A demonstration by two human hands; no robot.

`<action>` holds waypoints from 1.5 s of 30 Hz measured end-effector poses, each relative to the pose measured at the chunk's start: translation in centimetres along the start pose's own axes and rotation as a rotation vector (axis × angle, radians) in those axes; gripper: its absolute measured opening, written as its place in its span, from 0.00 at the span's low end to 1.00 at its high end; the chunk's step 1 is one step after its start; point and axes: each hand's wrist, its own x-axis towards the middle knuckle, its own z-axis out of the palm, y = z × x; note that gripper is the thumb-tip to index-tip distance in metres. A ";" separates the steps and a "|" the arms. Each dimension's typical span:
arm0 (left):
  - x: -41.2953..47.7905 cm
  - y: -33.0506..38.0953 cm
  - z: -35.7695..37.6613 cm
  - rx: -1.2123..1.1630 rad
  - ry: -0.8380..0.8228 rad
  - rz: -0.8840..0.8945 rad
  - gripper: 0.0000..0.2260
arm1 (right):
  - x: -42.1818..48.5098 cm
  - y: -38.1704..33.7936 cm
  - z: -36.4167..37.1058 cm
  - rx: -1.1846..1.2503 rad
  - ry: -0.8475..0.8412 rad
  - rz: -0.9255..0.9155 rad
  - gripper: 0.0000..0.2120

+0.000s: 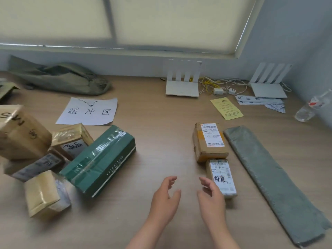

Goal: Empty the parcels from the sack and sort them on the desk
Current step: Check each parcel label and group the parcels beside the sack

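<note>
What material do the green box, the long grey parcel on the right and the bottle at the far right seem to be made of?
Green box: printed cardboard, probably, wrapped in glossy clear tape that shows shiny streaks.
Long grey parcel: soft plastic mailer film, it seems; matte, flat and wrinkled.
Bottle: clear plastic, most likely; the desk shows through it, and it has a red and white label.

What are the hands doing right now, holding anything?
Left hand: open, empty, fingers loosely curled above the desk.
Right hand: open, empty, beside the small parcel, not gripping it.

matt wood desk; cardboard parcels
</note>
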 end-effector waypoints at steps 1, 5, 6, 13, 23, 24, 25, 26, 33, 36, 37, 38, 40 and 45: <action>-0.6 -0.2 -2.0 -0.002 0.026 0.011 0.16 | -1.1 -0.7 1.6 0.036 -0.054 0.012 0.19; -3.0 -1.1 -10.1 -0.015 0.122 0.045 0.18 | -5.9 -3.8 8.1 0.117 -0.235 0.022 0.19; -3.6 -1.4 -12.1 -0.017 0.148 0.046 0.18 | -7.1 -4.6 9.7 0.126 -0.278 0.019 0.19; -7.0 -6.1 -25.7 -0.136 0.367 0.012 0.17 | -14.7 -9.0 21.3 0.109 -0.540 -0.049 0.20; -7.7 -12.4 -37.0 -0.197 0.485 -0.183 0.20 | -17.9 -9.4 33.8 -0.124 -0.665 -0.032 0.23; -7.4 -12.9 -37.2 -0.198 0.464 -0.217 0.23 | -18.0 -9.3 34.5 -0.159 -0.652 -0.025 0.25; -7.2 -13.3 -37.3 -0.212 0.429 -0.253 0.27 | -18.0 -9.2 34.9 -0.188 -0.647 -0.012 0.27; -7.0 -13.7 -37.3 -0.243 0.381 -0.288 0.31 | -18.0 -9.1 35.3 -0.205 -0.648 0.008 0.27; -6.5 -17.4 -36.3 -0.330 0.248 -0.297 0.27 | -19.1 -7.5 36.3 -0.218 -0.632 0.009 0.17; -8.0 -16.6 -36.3 -0.377 0.326 -0.311 0.27 | -20.0 -7.4 36.2 -0.196 -0.576 -0.043 0.22; -8.4 -16.4 -36.2 -0.407 0.364 -0.320 0.28 | -20.4 -7.3 36.1 -0.170 -0.557 -0.051 0.22; -8.8 -16.1 -36.2 -0.440 0.398 -0.323 0.29 | -20.9 -7.2 36.0 -0.145 -0.552 -0.059 0.20; -9.3 -15.6 -36.1 -0.500 0.440 -0.304 0.31 | -21.6 -7.0 35.8 -0.090 -0.535 -0.092 0.18; -10.1 -12.8 -35.6 -0.603 0.464 -0.136 0.31 | -22.5 -8.5 33.8 -0.038 -0.443 -0.300 0.15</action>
